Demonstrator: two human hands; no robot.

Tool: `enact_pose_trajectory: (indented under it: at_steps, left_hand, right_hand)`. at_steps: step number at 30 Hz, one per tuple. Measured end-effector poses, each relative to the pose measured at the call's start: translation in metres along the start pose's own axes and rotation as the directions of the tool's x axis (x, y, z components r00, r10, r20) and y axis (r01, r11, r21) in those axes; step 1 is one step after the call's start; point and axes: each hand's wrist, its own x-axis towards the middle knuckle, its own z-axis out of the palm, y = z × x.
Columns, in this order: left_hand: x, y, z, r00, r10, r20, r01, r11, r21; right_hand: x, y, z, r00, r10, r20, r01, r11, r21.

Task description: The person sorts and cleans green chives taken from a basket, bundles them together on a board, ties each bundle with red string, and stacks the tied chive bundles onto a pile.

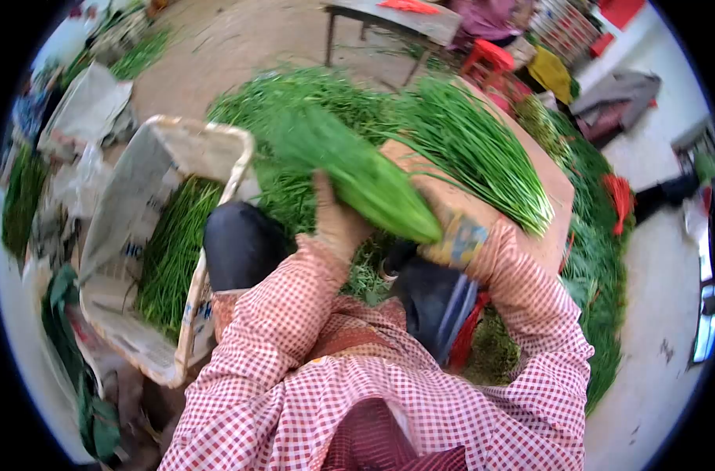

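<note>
A bunch of green chives [357, 177] slants across in front of me, blurred by motion, its cut end low on the right. My left hand [340, 224] is closed around its underside, thumb raised along the near edge. Close by the cut end is my right hand [444, 204], above a blue-and-yellow patterned cuff [463, 238]; its fingers are blurred and partly hidden behind the bunch. Beyond it, another sheaf of chives [483, 149] with pale stem ends lies on a brown board [558, 192]. A loose heap of chives [295, 102] spreads on the floor ahead.
A whitish plastic crate [122, 259] with chives inside stands by my left knee [244, 243]. More greens [601, 275] line the floor at right, with red ties [618, 200] on them. Ahead are a low table [404, 20], a red stool [489, 59] and another person [487, 20].
</note>
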Motion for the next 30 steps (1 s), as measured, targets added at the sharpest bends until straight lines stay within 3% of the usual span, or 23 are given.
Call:
enact_pose_trajectory:
  at_steps: [2, 3, 5, 6, 9, 11, 12, 13, 14, 15, 16, 17, 18, 19, 20, 21, 23, 24, 26, 27, 28, 29, 30]
  left_hand:
    - [0.015, 0.002, -0.026, 0.966, 0.223, -0.13, -0.2, 0.965, 0.167]
    - [0.018, 0.001, -0.009, 0.952, 0.281, -0.121, -0.259, 0.951, 0.169]
    - [0.048, -0.008, -0.032, 0.978, 0.205, -0.042, -0.2, 0.975, 0.099]
    - [0.058, -0.015, -0.021, 0.983, 0.182, -0.032, -0.175, 0.972, 0.155]
    - [0.095, -0.045, 0.031, 0.993, 0.115, -0.025, -0.108, 0.975, 0.195]
    - [0.129, -0.057, 0.062, 0.997, 0.068, -0.038, -0.06, 0.983, 0.176]
    - [0.151, -0.06, 0.077, 0.996, 0.082, -0.041, -0.069, 0.962, 0.263]
    - [0.172, -0.063, 0.091, 0.994, 0.097, -0.049, -0.074, 0.934, 0.349]
    - [0.189, -0.064, 0.105, 0.98, 0.183, -0.083, -0.133, 0.9, 0.414]
    - [0.204, -0.063, 0.118, 0.956, 0.271, -0.11, -0.188, 0.857, 0.48]
    - [0.22, -0.057, 0.125, 0.946, 0.282, -0.158, -0.19, 0.881, 0.433]
    - [0.254, -0.037, 0.106, 0.962, 0.273, -0.003, -0.244, 0.865, 0.438]
    - [0.26, -0.021, 0.112, 0.981, 0.177, -0.073, -0.142, 0.929, 0.343]
    - [0.265, -0.005, 0.12, 0.961, 0.189, -0.202, -0.091, 0.906, 0.413]
    - [0.271, 0.01, 0.123, 0.921, 0.211, -0.327, -0.032, 0.879, 0.475]
    - [0.278, 0.031, 0.113, 0.922, 0.211, -0.325, -0.029, 0.874, 0.485]
    - [0.292, 0.068, 0.087, 0.864, 0.439, -0.245, -0.017, 0.512, 0.859]
    - [0.298, 0.07, 0.075, 0.865, 0.442, -0.238, -0.019, 0.501, 0.865]
    - [0.302, 0.062, 0.07, 0.757, 0.545, 0.36, -0.42, -0.017, 0.908]
    - [0.304, 0.04, 0.069, 0.86, 0.236, 0.452, -0.48, 0.077, 0.874]
    - [0.27, -0.016, 0.096, 0.774, 0.066, 0.63, -0.598, -0.254, 0.761]
    - [0.236, -0.071, 0.122, 0.635, -0.109, 0.765, -0.699, -0.503, 0.509]
    - [0.214, -0.115, 0.14, 0.615, -0.304, 0.728, -0.782, -0.351, 0.514]
  right_hand:
    - [-0.026, 0.014, 0.02, 0.984, 0.162, 0.076, -0.172, 0.973, 0.156]
    - [-0.036, 0.017, 0.018, 0.93, 0.269, 0.249, -0.336, 0.899, 0.283]
    - [-0.058, 0.063, 0.049, 0.976, 0.212, 0.054, -0.218, 0.931, 0.291]
    - [-0.059, 0.054, 0.029, 0.873, 0.459, 0.164, -0.379, 0.427, 0.821]
    - [-0.057, 0.13, 0.041, 0.74, 0.596, 0.313, -0.166, -0.289, 0.943]
    - [-0.076, 0.13, -0.014, 0.603, 0.739, 0.299, -0.025, -0.356, 0.934]
    - [-0.08, 0.141, -0.028, 0.589, 0.775, 0.23, 0.076, -0.336, 0.939]
    - [-0.091, 0.175, -0.033, 0.534, 0.814, 0.23, -0.038, -0.249, 0.968]
    - [-0.097, 0.189, -0.044, 0.524, 0.818, 0.236, -0.026, -0.262, 0.965]
    - [-0.103, 0.196, -0.058, 0.565, 0.787, 0.248, -0.045, -0.271, 0.962]
    - [-0.107, 0.204, -0.073, 0.607, 0.753, 0.254, -0.064, -0.272, 0.96]
    - [-0.117, 0.24, -0.058, 0.722, 0.686, 0.095, -0.158, 0.03, 0.987]
    - [-0.126, 0.275, -0.044, 0.809, 0.583, -0.077, -0.187, 0.379, 0.906]
    - [-0.136, 0.31, -0.03, 0.856, 0.46, -0.237, -0.141, 0.649, 0.747]
    - [-0.138, 0.305, -0.031, 0.854, 0.454, -0.253, -0.227, 0.763, 0.605]
    - [-0.135, 0.295, -0.03, 0.837, 0.498, -0.225, -0.334, 0.792, 0.512]
    - [-0.13, 0.281, -0.029, 0.796, 0.578, -0.176, -0.494, 0.791, 0.362]
    - [-0.128, 0.279, -0.032, 0.788, 0.596, -0.153, -0.526, 0.782, 0.335]
    - [-0.127, 0.281, -0.037, 0.784, 0.613, -0.098, -0.561, 0.767, 0.312]
    - [-0.126, 0.283, -0.039, 0.785, 0.615, -0.073, -0.572, 0.765, 0.296]
    - [-0.125, 0.285, -0.042, 0.786, 0.616, -0.059, -0.58, 0.767, 0.275]
    - [-0.125, 0.285, -0.042, 0.78, 0.624, -0.047, -0.596, 0.764, 0.245]
    - [-0.125, 0.284, -0.041, 0.773, 0.632, -0.044, -0.613, 0.763, 0.205]
